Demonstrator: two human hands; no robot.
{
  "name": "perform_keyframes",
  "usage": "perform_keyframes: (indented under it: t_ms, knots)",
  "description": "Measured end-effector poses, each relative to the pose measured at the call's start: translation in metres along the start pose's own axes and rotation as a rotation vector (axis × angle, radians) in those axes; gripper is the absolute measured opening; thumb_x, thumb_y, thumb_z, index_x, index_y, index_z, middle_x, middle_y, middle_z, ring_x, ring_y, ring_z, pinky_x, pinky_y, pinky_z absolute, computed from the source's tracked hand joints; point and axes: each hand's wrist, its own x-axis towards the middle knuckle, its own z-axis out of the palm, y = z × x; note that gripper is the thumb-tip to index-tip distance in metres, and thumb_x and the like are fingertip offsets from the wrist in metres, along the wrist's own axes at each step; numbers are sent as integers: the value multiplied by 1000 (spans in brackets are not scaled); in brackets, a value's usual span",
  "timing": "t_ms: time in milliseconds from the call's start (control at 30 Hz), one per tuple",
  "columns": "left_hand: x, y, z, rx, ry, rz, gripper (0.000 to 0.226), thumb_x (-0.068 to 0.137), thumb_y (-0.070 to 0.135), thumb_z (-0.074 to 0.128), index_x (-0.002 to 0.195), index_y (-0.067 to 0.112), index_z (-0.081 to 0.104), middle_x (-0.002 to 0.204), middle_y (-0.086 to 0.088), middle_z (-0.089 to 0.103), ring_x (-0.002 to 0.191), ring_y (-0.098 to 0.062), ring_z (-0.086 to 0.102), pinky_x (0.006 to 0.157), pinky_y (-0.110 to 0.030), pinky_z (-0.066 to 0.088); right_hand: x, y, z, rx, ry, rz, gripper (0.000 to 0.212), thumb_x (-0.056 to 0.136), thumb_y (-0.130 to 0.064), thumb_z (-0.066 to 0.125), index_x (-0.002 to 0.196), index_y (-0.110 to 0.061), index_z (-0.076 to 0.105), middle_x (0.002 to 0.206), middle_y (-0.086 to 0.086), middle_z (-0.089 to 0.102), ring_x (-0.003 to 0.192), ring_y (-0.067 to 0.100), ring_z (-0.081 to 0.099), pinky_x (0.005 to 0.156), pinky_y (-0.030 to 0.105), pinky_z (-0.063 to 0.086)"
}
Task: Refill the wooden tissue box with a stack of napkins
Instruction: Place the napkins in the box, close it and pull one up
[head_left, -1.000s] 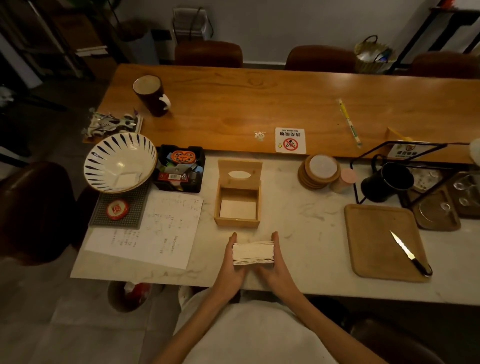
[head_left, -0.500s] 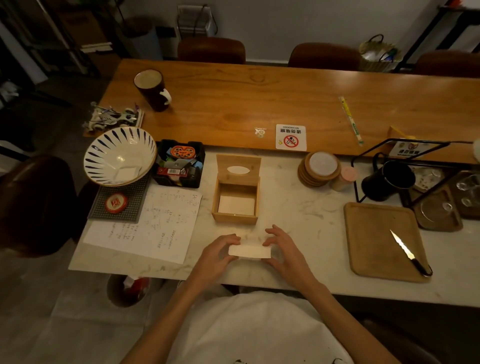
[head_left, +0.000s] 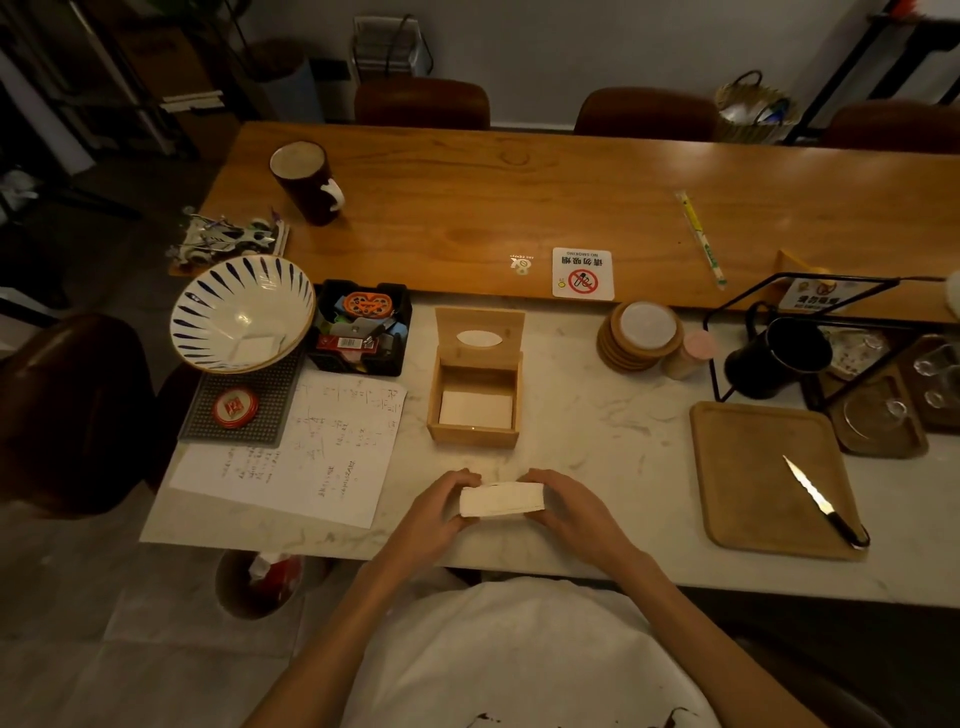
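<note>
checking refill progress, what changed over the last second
The left hand and right hand went from flat palms against the ends of the napkin stack to fingers curled round it, gripping. The stack stays in front of the wooden tissue box, which stays open, lid up.

Left hand (head_left: 434, 512) and right hand (head_left: 569, 512) face each other, fingers curled round the napkin stack (head_left: 501, 500) ends; 2 forearms converge.

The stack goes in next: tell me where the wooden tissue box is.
In the head view the wooden tissue box stands lid-up mid-table, beyond the napkin stack, between the handwritten sheet at left and the coaster pile at right.
</note>
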Motion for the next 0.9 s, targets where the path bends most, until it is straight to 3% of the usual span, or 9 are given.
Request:
perform_keyframes:
  t_ms: [67,133,233,333,467,700,800,900]
  knots:
    - [0,3,-4,-104,12,-69,36,83,13,74,108,32,59,121,6,64,118,-7,57,104,-29,46,-2,-5,-6,178,4,61,33,92,-24,63,123,-34,54,118,-22,60,107,-5,58,92,19,49]
    - [-1,10,-9,-313,-31,-155,23,87,16,70,108,18,62,113,-2,69,109,-16,64,96,-30,52,-4,-13,-12,466,6,156,28,94,-22,61,121,-27,58,112,-11,67,103,4,65,87,21,53]
    - [-2,17,-8,-588,-81,-282,29,94,23,60,113,1,58,109,-11,69,103,-23,66,89,-35,55,-4,-18,-15,685,-69,305,23,97,-28,55,119,-24,61,110,-1,71,100,15,68,87,32,58]
    - [0,22,-3,-697,-76,-338,30,95,26,57,113,2,55,109,-13,65,99,-26,63,80,-41,56,0,-16,-11,751,-107,392,25,98,-30,54,121,-21,59,114,4,70,103,20,68,88,37,58]
    - [-1,30,-1,-550,-115,-277,39,93,21,61,126,7,49,122,-12,64,107,-24,64,84,-38,58,-1,-8,-17,738,-119,403,34,94,-26,60,125,-13,54,117,6,68,105,21,67,91,34,56]
    - [3,49,-8,-278,-240,-104,37,91,24,63,125,20,50,123,-5,63,114,-21,61,90,-36,57,10,-19,-47,429,-260,167,51,87,-36,68,134,-37,48,124,-5,58,114,12,58,96,27,51]
    - [5,56,-7,-238,-262,-78,36,91,23,63,125,25,51,121,-2,63,113,-16,61,92,-35,56,18,-25,-54,276,-368,100,59,84,-45,68,138,-37,47,126,-8,58,112,10,59,96,30,52]
    - [9,66,-9,-228,-251,-39,35,93,22,62,125,30,51,122,0,60,112,-15,60,87,-31,58,23,-33,-60,202,-426,53,54,87,-38,67,137,-32,49,124,-9,60,109,9,60,92,28,53]
